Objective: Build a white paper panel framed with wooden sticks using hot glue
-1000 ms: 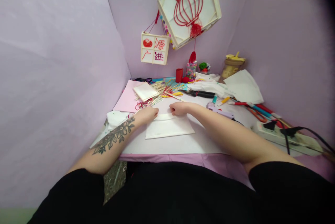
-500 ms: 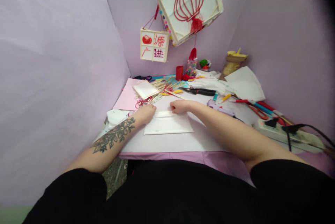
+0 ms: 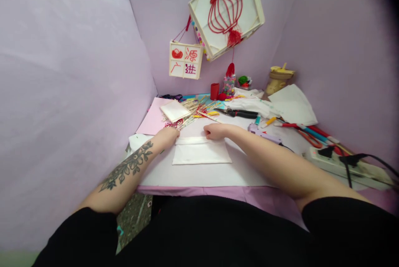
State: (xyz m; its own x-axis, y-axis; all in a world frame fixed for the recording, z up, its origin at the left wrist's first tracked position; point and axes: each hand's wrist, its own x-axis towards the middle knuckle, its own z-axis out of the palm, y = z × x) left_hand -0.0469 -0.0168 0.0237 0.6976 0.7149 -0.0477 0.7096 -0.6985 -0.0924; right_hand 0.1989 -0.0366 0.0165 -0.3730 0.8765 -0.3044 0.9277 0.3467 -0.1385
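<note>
A white rectangular sheet (image 3: 202,153) lies flat in front of me, its far edge folded over into a narrow strip. I cannot tell whether it is cloth or paper. At the far left corner of this strip, my left hand (image 3: 170,135) is closed with its fingertips on the edge. My right hand (image 3: 215,131) is closed too, its curled fingers pinching the folded strip right of the middle. The undersides of both hands are hidden.
Beyond the hands lie thin wooden sticks (image 3: 193,108), a small white framed panel (image 3: 175,111) and black-handled pruning shears (image 3: 238,113). On the right are a lilac glue gun (image 3: 264,133), markers (image 3: 314,130) and a power strip (image 3: 349,166). A lantern picture (image 3: 226,11) hangs above.
My left hand has slid left along the folded edge to the sheet's corner. My right hand stays at about the same place on the strip. The view has tilted up slightly.
</note>
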